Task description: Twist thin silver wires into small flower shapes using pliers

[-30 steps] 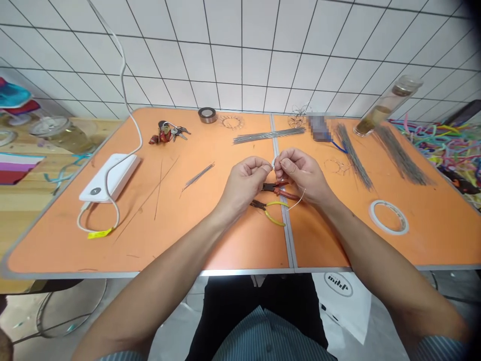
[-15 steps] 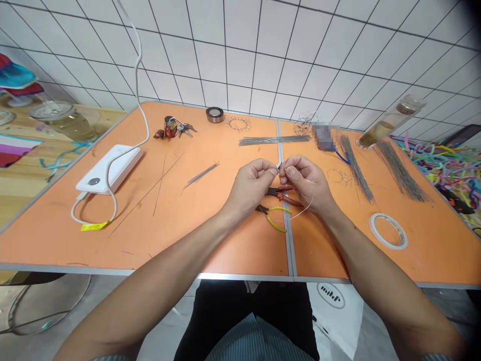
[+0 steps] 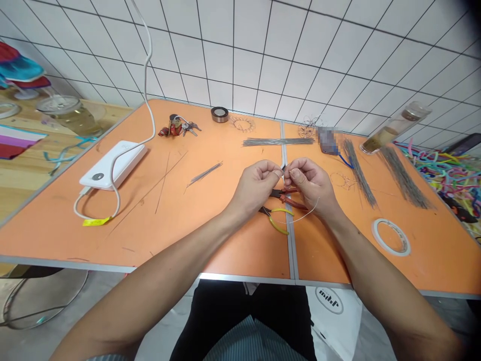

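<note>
A thin wire [image 3: 310,212] bends in a loose curve below my hands. My left hand [image 3: 255,184] pinches at its end, thumb against forefinger. Right beside it, my right hand [image 3: 312,184] is also closed in a pinch on the wire, fingertips almost meeting the left ones. The exact spot where the wire is held is mostly covered by fingers. Beneath my hands lie red-handled pliers [image 3: 293,202], partly hidden, and yellow-handled pliers [image 3: 278,228] closer to me.
Bundles of straight wire [image 3: 278,142] lie on the orange table [image 3: 225,240], with a short bunch [image 3: 205,173] at left. Around them are a power bank [image 3: 112,164], keys [image 3: 184,126], dark tape [image 3: 220,114], a white tape roll [image 3: 391,236] and a glass bottle [image 3: 394,128].
The view has shifted slightly, so the table's things appear a little to the right. Both hands keep their pinch on the wire, with hardly any visible movement.
</note>
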Demonstrator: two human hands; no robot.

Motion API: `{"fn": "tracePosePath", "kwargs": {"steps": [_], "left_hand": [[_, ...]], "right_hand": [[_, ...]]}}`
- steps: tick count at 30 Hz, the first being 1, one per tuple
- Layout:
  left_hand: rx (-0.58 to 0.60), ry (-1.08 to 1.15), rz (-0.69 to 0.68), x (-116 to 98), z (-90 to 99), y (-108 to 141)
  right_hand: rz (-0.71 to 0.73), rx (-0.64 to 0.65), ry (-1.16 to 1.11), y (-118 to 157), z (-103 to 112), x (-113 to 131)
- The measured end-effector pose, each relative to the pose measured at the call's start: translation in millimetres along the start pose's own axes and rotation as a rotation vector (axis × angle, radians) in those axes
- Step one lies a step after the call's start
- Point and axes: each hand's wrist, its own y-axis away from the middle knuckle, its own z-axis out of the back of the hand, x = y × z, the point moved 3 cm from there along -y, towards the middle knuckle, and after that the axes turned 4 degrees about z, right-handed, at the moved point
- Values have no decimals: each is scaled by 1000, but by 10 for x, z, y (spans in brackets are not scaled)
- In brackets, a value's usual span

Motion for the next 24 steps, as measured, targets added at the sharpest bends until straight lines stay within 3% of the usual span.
{"fn": "tracePosePath", "kwargs": {"steps": [9,19,24], "left_hand": [[-25,-60,-13,18,23,-4],[-28,-131,-67,3,25,-7],[14,-83,24,46,28,-13]], "right_hand": [[31,-67,148,44,-46,137],[-6,-16,153,38,-35,115],[40,-37,220,71,-17,136]]}}
